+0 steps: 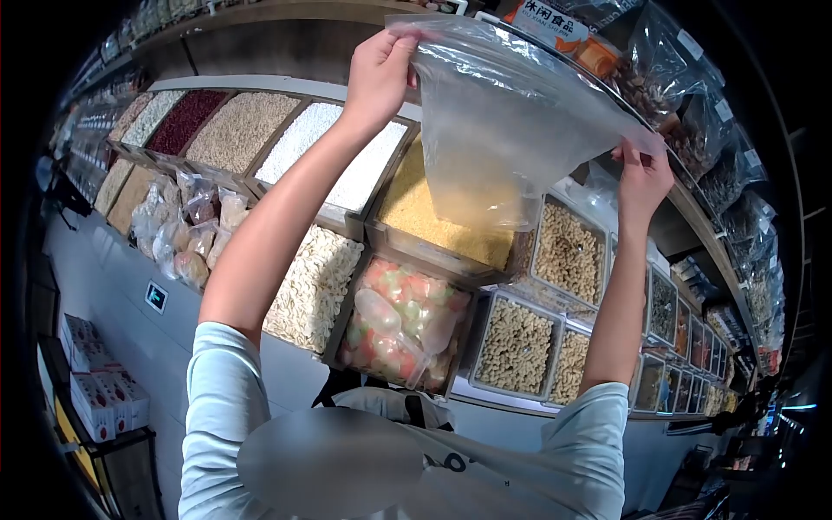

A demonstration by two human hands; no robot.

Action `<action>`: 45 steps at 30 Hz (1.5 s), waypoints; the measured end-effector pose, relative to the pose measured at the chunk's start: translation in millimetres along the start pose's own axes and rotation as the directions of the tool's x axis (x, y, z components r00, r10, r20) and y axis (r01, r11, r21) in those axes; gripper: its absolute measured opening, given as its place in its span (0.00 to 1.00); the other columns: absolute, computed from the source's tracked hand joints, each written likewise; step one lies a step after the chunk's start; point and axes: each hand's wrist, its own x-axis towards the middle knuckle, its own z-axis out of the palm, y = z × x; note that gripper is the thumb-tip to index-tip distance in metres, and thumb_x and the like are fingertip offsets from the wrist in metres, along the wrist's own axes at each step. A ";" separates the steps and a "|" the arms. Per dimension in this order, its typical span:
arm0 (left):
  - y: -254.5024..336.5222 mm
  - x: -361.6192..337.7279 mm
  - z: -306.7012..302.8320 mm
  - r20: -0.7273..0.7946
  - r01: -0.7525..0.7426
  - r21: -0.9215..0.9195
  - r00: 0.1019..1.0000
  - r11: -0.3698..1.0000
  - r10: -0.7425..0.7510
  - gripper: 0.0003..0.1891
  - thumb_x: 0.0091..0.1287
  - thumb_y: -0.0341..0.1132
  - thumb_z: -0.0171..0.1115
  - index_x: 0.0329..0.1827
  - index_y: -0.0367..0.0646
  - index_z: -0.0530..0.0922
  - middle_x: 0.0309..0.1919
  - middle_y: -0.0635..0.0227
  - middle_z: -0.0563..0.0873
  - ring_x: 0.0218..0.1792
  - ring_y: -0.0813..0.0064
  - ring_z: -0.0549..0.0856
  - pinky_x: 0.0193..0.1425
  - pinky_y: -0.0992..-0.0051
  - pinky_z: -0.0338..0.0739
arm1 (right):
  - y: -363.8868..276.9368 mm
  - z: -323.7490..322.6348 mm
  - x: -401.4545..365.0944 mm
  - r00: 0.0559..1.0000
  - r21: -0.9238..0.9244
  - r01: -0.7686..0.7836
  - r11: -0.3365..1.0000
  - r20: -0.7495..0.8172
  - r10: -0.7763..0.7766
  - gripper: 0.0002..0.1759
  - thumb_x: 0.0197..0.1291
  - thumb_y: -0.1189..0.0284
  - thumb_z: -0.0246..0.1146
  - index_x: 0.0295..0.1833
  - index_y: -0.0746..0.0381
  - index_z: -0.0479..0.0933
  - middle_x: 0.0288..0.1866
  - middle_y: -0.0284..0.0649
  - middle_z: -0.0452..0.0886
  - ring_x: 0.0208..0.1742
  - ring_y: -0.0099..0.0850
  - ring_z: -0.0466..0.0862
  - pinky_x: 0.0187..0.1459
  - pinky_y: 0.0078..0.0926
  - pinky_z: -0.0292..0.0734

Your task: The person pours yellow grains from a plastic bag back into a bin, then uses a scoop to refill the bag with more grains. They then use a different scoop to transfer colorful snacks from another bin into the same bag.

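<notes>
Stretching clear plastic bag [503,121] between left hand [379,74] and right hand [643,178], both pinching rim above yellow grain bin [468,247]; probably needing layers rubbed apart.

The orange-and-white packet [555,22] at the top seems to read "休闲食品"; nothing else is legible.

yellow grain bin [459,247]: partly behind bag [511,113] | far-right bins [693,381]: contents too small
</notes>
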 end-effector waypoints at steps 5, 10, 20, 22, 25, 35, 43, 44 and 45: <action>11.4 -5.1 -2.2 -0.003 -0.048 0.094 0.999 0.994 0.049 0.19 0.83 0.44 0.51 0.48 0.39 0.86 0.25 0.76 0.79 0.25 0.87 0.75 0.30 0.82 0.72 | -7.0 -0.4 -3.3 0.998 0.059 0.026 0.998 -0.055 -0.022 0.07 0.67 0.83 0.64 0.49 0.70 0.82 0.43 0.36 0.83 0.37 0.20 0.82 0.37 0.19 0.79; 8.3 -2.7 -28.9 0.083 0.105 0.205 0.989 0.973 -0.124 0.34 0.82 0.62 0.41 0.45 0.40 0.84 0.30 0.71 0.83 0.31 0.79 0.79 0.41 0.78 0.71 | -36.9 -5.9 -11.8 0.982 0.333 -0.173 0.927 -0.016 0.189 0.08 0.69 0.82 0.60 0.51 0.69 0.79 0.35 0.35 0.80 0.31 0.20 0.77 0.31 0.20 0.74; -45.7 -207.7 -2.0 0.426 0.678 -0.339 0.729 0.652 -0.536 0.42 0.71 0.62 0.61 0.78 0.42 0.61 0.72 0.63 0.73 0.74 0.70 0.70 0.76 0.61 0.63 | -64.3 47.9 -47.6 0.685 0.750 -0.633 -0.191 0.658 0.314 0.05 0.75 0.77 0.54 0.50 0.65 0.74 0.36 0.37 0.78 0.34 0.23 0.77 0.40 0.23 0.79; -49.4 -250.8 8.4 0.464 0.732 -0.498 0.677 0.465 -0.571 0.35 0.75 0.56 0.59 0.75 0.41 0.65 0.71 0.62 0.74 0.73 0.69 0.72 0.77 0.59 0.63 | -65.2 70.9 -66.3 0.679 0.765 -0.623 -0.164 0.633 0.371 0.06 0.76 0.76 0.53 0.53 0.65 0.73 0.41 0.40 0.80 0.40 0.25 0.79 0.46 0.26 0.80; -21.8 -282.7 16.3 0.336 0.783 -0.563 0.509 0.264 -0.793 0.25 0.81 0.42 0.52 0.73 0.35 0.68 0.66 0.57 0.80 0.66 0.63 0.81 0.73 0.57 0.73 | -80.4 96.9 -100.4 0.655 0.757 -0.653 -0.035 0.587 0.476 0.12 0.77 0.74 0.53 0.60 0.66 0.70 0.51 0.45 0.80 0.52 0.31 0.81 0.59 0.33 0.80; -2.8 -346.8 -124.4 0.123 0.643 -0.722 0.484 0.256 -0.867 0.16 0.81 0.44 0.54 0.55 0.40 0.78 0.50 0.62 0.85 0.54 0.66 0.85 0.67 0.64 0.78 | -129.0 128.5 -292.5 0.919 0.292 -0.185 0.938 0.389 0.060 0.27 0.67 0.69 0.64 0.67 0.69 0.67 0.59 0.50 0.79 0.61 0.40 0.80 0.62 0.35 0.76; 47.7 -378.6 -138.9 -0.517 0.712 -0.251 0.475 0.656 -0.712 0.29 0.81 0.51 0.49 0.74 0.39 0.64 0.64 0.55 0.77 0.60 0.61 0.80 0.69 0.60 0.72 | -124.6 128.8 -335.9 0.759 0.213 -0.590 0.779 0.475 0.445 0.08 0.67 0.78 0.61 0.48 0.70 0.78 0.40 0.42 0.82 0.42 0.30 0.81 0.47 0.25 0.77; 46.4 -393.8 -143.2 -0.629 0.676 0.176 0.636 0.715 -0.447 0.31 0.80 0.51 0.48 0.77 0.39 0.61 0.66 0.54 0.76 0.62 0.60 0.78 0.70 0.60 0.70 | -126.4 128.3 -336.7 0.749 0.167 -0.588 0.792 0.481 0.455 0.07 0.69 0.78 0.61 0.49 0.70 0.78 0.38 0.36 0.81 0.39 0.22 0.79 0.45 0.20 0.75; 57.5 -399.0 -142.3 -0.506 0.537 0.361 0.800 0.763 -0.324 0.32 0.77 0.53 0.50 0.74 0.36 0.65 0.63 0.54 0.77 0.63 0.62 0.77 0.69 0.63 0.68 | -127.5 129.3 -340.8 0.759 0.167 -0.581 0.796 0.464 0.457 0.07 0.69 0.78 0.61 0.49 0.70 0.78 0.38 0.36 0.81 0.39 0.22 0.79 0.45 0.20 0.75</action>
